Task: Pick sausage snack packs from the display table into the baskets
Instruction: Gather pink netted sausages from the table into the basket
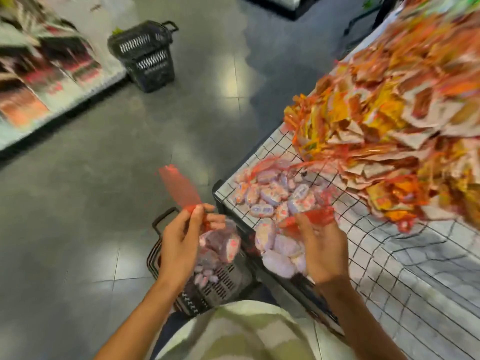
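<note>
My left hand (181,242) pinches the red top of a net pack of sausage snacks (220,242), which hangs over the black basket (218,284) at my feet. That basket holds several pinkish snack pieces. My right hand (322,248) grips the red neck of a second net pack (280,253) at the corner of the display table (389,255). More net packs of purple-pink snacks (275,196) lie on the table's wire grid just beyond my hands. The picture is blurred by motion.
A big heap of orange and yellow flat packets (389,107) covers the far half of the table. A second black basket (145,55) stands on the grey floor at the far left, beside a low shelf of red and black packs (44,74).
</note>
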Available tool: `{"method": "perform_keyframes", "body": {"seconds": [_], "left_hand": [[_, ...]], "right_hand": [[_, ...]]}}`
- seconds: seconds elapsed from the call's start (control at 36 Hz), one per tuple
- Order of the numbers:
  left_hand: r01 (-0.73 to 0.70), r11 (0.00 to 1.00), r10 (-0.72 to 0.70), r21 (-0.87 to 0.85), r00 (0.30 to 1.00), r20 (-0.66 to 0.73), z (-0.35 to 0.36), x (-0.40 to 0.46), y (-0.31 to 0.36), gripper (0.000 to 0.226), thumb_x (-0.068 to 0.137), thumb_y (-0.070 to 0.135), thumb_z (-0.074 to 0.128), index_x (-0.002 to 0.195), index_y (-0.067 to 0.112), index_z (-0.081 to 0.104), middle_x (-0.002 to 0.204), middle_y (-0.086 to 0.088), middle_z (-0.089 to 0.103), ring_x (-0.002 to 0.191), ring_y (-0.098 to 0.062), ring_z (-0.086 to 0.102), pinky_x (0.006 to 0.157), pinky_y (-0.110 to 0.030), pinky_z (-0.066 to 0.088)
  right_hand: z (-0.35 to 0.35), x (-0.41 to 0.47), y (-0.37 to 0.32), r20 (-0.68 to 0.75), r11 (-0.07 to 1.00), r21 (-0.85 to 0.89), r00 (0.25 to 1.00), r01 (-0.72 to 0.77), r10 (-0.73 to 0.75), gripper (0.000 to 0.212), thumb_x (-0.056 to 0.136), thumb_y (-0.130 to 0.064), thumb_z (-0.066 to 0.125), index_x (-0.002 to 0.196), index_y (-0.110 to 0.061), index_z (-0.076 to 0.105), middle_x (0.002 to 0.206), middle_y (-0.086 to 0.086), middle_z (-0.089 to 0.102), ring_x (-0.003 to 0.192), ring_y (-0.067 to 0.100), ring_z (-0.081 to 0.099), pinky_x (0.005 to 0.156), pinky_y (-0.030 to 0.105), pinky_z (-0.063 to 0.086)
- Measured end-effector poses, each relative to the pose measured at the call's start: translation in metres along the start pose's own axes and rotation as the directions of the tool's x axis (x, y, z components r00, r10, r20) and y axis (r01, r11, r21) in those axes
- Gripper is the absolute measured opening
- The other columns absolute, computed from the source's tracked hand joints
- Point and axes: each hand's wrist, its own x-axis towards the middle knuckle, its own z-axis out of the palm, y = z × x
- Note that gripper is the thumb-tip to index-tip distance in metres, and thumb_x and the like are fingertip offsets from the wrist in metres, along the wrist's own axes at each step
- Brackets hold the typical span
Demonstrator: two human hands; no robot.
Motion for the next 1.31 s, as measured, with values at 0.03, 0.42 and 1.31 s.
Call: {"method": "perform_keyframes", "body": {"seconds": [0.03, 0.42, 1.31], "left_hand": [[-0.009, 1.000, 0.010, -0.009, 1.000, 0.018, 0.007, 0.003, 0.004, 0.030, 0.107, 0.030, 0.045, 0.106, 0.012, 0.069, 0.095, -0.014, 0.078, 0.086, -0.030, 0.076, 0.084, -0.033, 0.060], [-0.078, 0.997, 0.078, 0.005, 0.997, -0.010, 0.079, 0.042, 0.032, 0.030, 0.108, 0.031, 0.045, 0.105, 0.018, 0.071, 0.095, -0.013, 0.078, 0.088, -0.031, 0.076, 0.083, -0.031, 0.060], [-0.113, 0.570, -0.149, 0.814, 0.960, 0.238, 0.107, 0.101, -0.110, 0.090, 0.082, 0.087, 0.023, 0.151, 0.048, -0.019, 0.170, -0.007, 0.000, 0.157, -0.026, -0.001, 0.126, -0.054, 0.012]], "right_hand": [[-0.006, 0.009, -0.003, 0.009, 1.000, 0.002, 1.000, 0.019, -0.019, 0.021, 0.093, -0.053, 0.057, 0.098, -0.039, 0.072, 0.092, -0.014, 0.078, 0.090, 0.010, 0.075, 0.083, 0.048, 0.060], [0.008, 0.156, 0.008, -0.045, 0.994, 0.022, 0.993, 0.110, -0.109, 0.020, 0.102, -0.041, 0.057, 0.090, -0.031, 0.069, 0.079, -0.021, 0.074, 0.076, -0.005, 0.070, 0.071, 0.017, 0.053], [0.027, 0.183, 0.098, 0.277, 0.992, -0.124, 0.961, 0.036, -0.001, 0.022, 0.106, -0.034, 0.050, 0.087, -0.028, 0.060, 0.072, -0.015, 0.057, 0.063, -0.008, 0.056, 0.056, 0.009, 0.038]]}}
